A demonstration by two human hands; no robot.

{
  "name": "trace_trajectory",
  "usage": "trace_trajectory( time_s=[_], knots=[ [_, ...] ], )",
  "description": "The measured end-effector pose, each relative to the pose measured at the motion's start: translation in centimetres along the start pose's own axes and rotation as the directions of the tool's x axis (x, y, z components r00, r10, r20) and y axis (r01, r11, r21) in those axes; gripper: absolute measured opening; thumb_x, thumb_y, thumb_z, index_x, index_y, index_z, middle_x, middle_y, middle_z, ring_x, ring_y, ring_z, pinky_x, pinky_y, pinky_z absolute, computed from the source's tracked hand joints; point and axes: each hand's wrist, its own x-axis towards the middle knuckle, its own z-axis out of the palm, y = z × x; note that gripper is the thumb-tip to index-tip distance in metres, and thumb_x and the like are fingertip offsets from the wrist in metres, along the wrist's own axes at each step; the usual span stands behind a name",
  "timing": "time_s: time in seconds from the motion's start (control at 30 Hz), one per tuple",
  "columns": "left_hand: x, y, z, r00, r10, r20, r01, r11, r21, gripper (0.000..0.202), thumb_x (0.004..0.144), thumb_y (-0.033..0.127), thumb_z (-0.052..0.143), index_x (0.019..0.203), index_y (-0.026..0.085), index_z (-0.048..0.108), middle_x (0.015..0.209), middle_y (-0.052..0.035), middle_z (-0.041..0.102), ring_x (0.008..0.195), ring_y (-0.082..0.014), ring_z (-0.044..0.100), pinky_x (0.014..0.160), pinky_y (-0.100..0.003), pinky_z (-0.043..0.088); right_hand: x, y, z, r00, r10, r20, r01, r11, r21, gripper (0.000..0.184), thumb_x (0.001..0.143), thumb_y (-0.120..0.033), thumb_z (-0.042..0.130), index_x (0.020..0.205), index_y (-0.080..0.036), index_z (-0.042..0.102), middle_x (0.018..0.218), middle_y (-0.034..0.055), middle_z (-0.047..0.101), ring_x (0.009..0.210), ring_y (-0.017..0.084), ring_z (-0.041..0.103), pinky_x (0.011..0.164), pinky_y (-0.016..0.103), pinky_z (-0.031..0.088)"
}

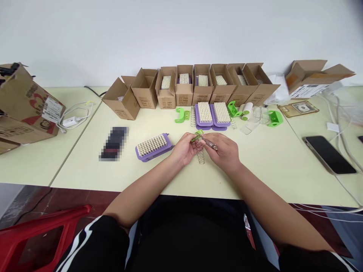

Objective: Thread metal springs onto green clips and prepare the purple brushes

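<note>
Left hand: fingers closed on small bright-green plastic piece, over middle of pale yellow tabletop. Right hand: wrapped round slim silver metal tool, tip at the piece. Thin-wire metal coil spring on near side. Plastic probably light, stiff; pinch edges. Spring likely springy, easily bent; take an end coil. Fingers hide tool tip, spring's far end; attachment unclear.
</note>
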Motion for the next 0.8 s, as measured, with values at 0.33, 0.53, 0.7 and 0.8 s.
trace_trajectory(
  time_s=[0.33,0.53,0.7,0.8],
  knots=[
    [0.4,-0.2,-0.9,0.971,0.203,0.127,-0.235,0.912,0.336,0.028,0.084,0.035,0.084,0.09,0.016,0.064,0.083,-0.0027,0.07,0.069,-0.012,0.066,0.073,-0.031,0.063,2.6,1.4,-1.6,0.881,0.473,0.017,-0.433,0.791,0.433,0.021,0.096,-0.045,0.075,0.098,-0.025,0.077,0.096,0.0023,0.079,0.088,0.022,0.078,0.086,0.038,0.066],
    [0.7,0.2,-0.8,0.961,0.212,0.176,-0.269,0.857,0.439,0.032,0.082,0.041,0.086,0.09,0.013,0.071,0.088,-0.0062,0.074,0.067,-0.0115,0.065,0.072,-0.032,0.064,3.6,4.3,-2.0,0.785,0.608,0.119,-0.553,0.6,0.579,0.033,0.085,-0.053,0.085,0.091,-0.021,0.077,0.085,0.0038,0.08,0.08,0.023,0.079,0.082,0.039,0.07],
    [0.7,0.2,-0.7,0.972,0.176,0.156,-0.229,0.86,0.456,0.033,0.081,0.039,0.088,0.091,0.012,0.074,0.08,-0.006,0.073,0.064,-0.012,0.066,0.071,-0.031,0.063,3.3,5.8,-2.1,0.717,0.668,0.199,-0.603,0.451,0.658,0.038,0.08,-0.054,0.089,0.091,-0.021,0.075,0.083,0.0036,0.08,0.076,0.02,0.079,0.079,0.036,0.07],
    [0.7,0.3,-0.6,0.974,0.159,0.164,-0.219,0.859,0.464,0.034,0.08,0.041,0.089,0.092,0.011,0.075,0.078,-0.0057,0.073,0.065,-0.0128,0.067,0.072,-0.032,0.063,2.8,6.4,-2.0,0.67,0.699,0.252,-0.631,0.357,0.689,0.04,0.08,-0.055,0.089,0.092,-0.02,0.073,0.084,0.004,0.081,0.076,0.018,0.079,0.078,0.032,0.069]
  ],
)
